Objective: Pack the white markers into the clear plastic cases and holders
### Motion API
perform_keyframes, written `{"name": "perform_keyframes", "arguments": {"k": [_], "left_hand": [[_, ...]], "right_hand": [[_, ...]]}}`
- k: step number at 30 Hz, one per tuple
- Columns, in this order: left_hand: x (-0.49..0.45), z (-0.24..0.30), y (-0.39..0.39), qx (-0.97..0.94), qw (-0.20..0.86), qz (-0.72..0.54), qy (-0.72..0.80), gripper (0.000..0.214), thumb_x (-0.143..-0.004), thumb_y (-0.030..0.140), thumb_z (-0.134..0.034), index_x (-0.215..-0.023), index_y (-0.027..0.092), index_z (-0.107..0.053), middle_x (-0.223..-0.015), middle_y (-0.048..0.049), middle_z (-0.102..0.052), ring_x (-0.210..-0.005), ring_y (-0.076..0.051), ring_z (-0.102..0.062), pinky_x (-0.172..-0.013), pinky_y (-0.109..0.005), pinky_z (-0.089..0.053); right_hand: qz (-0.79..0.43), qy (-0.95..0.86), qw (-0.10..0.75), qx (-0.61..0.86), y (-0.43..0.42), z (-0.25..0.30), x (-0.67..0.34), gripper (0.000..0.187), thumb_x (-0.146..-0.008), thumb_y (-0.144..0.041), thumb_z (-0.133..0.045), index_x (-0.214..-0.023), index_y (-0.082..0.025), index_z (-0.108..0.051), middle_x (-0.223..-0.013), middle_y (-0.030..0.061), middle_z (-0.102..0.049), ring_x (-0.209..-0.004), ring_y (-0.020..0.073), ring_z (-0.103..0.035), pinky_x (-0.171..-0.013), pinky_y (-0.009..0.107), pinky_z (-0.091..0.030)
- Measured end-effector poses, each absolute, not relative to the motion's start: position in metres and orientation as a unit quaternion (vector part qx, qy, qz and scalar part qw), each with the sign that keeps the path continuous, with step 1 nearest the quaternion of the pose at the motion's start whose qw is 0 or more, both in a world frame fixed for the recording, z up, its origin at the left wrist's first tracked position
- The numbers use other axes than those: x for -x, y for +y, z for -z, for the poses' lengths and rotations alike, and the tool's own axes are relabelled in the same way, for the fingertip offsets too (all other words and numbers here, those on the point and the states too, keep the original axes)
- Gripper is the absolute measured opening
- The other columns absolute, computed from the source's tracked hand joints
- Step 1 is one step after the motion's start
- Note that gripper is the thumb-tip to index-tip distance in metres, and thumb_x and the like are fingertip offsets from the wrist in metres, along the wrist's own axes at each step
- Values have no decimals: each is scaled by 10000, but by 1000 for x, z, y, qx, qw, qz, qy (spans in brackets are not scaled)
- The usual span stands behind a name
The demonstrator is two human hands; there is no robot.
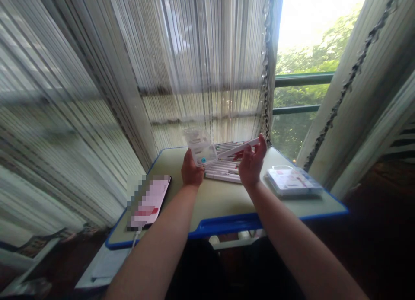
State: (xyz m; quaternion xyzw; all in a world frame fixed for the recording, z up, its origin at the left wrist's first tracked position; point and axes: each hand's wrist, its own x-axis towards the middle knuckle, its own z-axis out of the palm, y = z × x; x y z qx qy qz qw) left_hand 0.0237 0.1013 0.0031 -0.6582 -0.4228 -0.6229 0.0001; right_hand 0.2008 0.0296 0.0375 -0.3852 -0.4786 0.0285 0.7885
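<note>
My left hand (192, 170) is closed on a small clear plastic case (200, 146), held tilted above the table. A small blue-green spot shows near the case's lower edge. My right hand (252, 164) grips a long white marker (238, 148) by its right end, the fingers wrapped round it. The marker's left end reaches the right side of the case; whether they touch I cannot tell. Beneath both hands lies a row of white markers (223, 172) with coloured bands, partly hidden by my right hand and the case.
The pale table (223, 200) has a blue rim. On its left lies a phone (154, 200) with a white cable (134, 239). A clear plastic box (292, 181) stands at the right. String curtains (201, 66) hang behind, beside a window (306, 75).
</note>
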Motion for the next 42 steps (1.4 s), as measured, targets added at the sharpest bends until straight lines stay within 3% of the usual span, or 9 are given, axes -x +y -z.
{"name": "perform_keyframes", "arguments": {"k": [4,8,13,21,26,31,38,42], "left_hand": [[-27,-3,101,656,12,630,-415,554,-610,112,-513,-1160,175,-489,-1103,-111,-604,-1042,-246,-598,-944,-370,-484],[-29,-3,100,665,21,629,-402,604,-532,69,-482,-1128,166,-482,-1064,-116,-602,-1042,-257,-595,-925,-360,-492],[-30,-5,96,673,48,619,-402,531,-566,79,-492,-1090,161,-481,-1020,-118,-605,-977,-254,-611,-893,-367,-507],[-30,-7,92,700,71,584,-406,432,-639,116,-526,-1063,180,-469,-1006,-108,-603,-983,-256,-605,-867,-379,-513],[-29,-5,96,681,90,603,-405,508,-605,124,-550,-1096,179,-434,-1023,-117,-602,-979,-263,-609,-854,-379,-514],[-31,-5,95,680,107,607,-398,473,-626,134,-551,-1082,178,-433,-997,-114,-601,-958,-259,-612,-828,-371,-522],[-32,-7,90,664,71,610,-426,427,-633,123,-546,-1043,188,-445,-984,-104,-585,-939,-253,-606,-830,-375,-518],[-32,-8,90,658,57,607,-441,445,-593,89,-538,-1015,192,-443,-967,-99,-575,-921,-246,-601,-832,-368,-513]], "right_hand": [[-113,-392,851,331,35,-43,-202,461,-909,-319,-404,-1335,-362,-234,-1008,4,-504,-626,81,-620,-494,225,-551],[-148,-381,856,316,34,-45,-202,411,-908,-302,-419,-1281,-346,-254,-969,-14,-519,-628,76,-633,-494,206,-554],[-93,-504,805,300,30,-36,-193,380,-913,-333,-473,-1240,-311,-281,-942,-4,-575,-585,74,-623,-466,178,-522],[50,-671,653,348,27,-23,-187,392,-924,-248,-467,-1292,-235,-331,-1055,81,-652,-674,103,-641,-562,229,-534],[68,-694,624,351,25,-26,-185,244,-913,-267,-514,-1152,-218,-501,-972,53,-648,-666,97,-624,-554,209,-516],[82,-716,592,361,25,-27,-183,204,-913,-315,-518,-1073,-215,-596,-1026,79,-576,-672,100,-582,-595,249,-530],[90,-723,579,366,22,-25,-179,229,-906,-314,-504,-1090,-202,-582,-1027,91,-543,-687,125,-537,-609,276,-502],[74,-690,581,426,29,-23,-185,205,-884,-261,-479,-1043,-167,-569,-876,56,-599,-630,126,-514,-620,266,-467]]}}
